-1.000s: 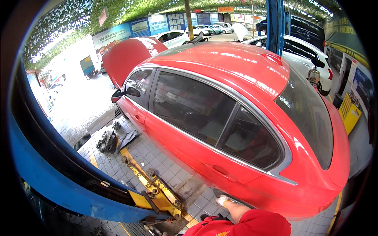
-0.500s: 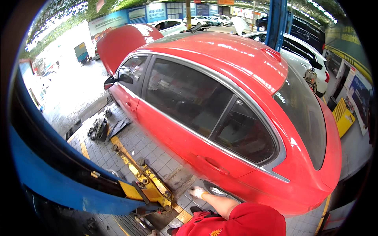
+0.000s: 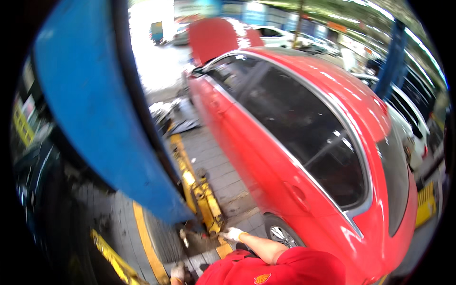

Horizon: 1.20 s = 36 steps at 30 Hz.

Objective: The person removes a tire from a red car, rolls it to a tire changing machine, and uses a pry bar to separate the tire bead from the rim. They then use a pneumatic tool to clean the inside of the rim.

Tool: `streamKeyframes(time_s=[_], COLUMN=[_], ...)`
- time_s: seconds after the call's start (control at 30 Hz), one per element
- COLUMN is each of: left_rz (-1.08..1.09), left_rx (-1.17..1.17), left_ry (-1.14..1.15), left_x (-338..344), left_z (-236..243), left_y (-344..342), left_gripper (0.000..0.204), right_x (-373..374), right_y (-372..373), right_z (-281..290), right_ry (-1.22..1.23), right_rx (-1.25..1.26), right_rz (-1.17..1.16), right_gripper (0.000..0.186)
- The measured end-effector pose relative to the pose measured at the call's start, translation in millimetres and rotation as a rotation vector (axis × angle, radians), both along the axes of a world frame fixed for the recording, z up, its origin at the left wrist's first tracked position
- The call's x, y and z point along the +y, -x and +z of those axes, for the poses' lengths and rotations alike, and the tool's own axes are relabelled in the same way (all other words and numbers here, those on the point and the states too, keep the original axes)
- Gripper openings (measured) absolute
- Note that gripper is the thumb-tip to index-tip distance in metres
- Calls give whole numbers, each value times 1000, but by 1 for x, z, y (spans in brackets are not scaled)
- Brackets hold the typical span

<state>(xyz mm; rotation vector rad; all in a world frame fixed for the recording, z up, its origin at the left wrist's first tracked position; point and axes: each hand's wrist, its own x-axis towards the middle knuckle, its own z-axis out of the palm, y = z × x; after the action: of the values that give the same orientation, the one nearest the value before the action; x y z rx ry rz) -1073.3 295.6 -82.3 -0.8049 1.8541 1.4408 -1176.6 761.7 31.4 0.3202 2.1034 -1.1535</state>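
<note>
While a red car (image 3: 304, 142) fills the frame from twelve to five o'clock, a blue post (image 3: 95, 109) stands at nine, leaving a narrow paved strip between. A yellow lift arm (image 3: 197, 187) lies along it. At six, the gloved right hand (image 3: 232, 234) touches its near end, grip unclear; the left hand (image 3: 178, 273) is mostly hidden.

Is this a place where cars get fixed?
Most likely, yes, a car repair workshop. A red car with its bonnet up stands beside a blue lift post, and a gloved hand reaches for the yellow lift arm on the paved floor.
</note>
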Motion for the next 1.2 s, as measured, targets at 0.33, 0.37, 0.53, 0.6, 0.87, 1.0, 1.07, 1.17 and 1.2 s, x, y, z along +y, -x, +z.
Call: streamKeyframes(time_s=[0.33, 0.37, 0.53, 0.6, 0.87, 1.0, 1.07, 1.17, 1.2], left_rz=[370, 287, 379, 521, 21, 131, -4, -168, -161], left_rx=[747, 804, 1248, 1268, 559, 349, 268, 127, 166], left_ry=[475, 642, 1231, 1571, 2854, 2840, 2951, 3003, 2972], left_x=[-11, -12, -24, -30, -88, -113, -125, -124, -121], left_z=[319, 360, 463, 478, 563, 541, 539, 543, 541], left_y=[-3, -15, -82, -118, -209, -207, -209, -218, -212], left_gripper=[28, 29, 26, 27, 47, 47, 46, 42, 40], right_x=[-183, -196, -245, -290, -399, -436, -443, -449, -448], right_y=[36, 39, 98, 97, 221, 273, 292, 283, 281], right_z=[42, 46, 13, 52, -30, -60, -79, -95, -100], right_ry=[263, 239, 105, 99, -264, -462, -492, -519, -544], right_rx=[-89, -75, 71, 3, 344, 331, 240, 336, 291], right_rz=[309, 390, 721, 690, 569, 535, 433, 394, 415], right_gripper=[37, 43, 50, 55, 91, 100, 106, 111, 111])
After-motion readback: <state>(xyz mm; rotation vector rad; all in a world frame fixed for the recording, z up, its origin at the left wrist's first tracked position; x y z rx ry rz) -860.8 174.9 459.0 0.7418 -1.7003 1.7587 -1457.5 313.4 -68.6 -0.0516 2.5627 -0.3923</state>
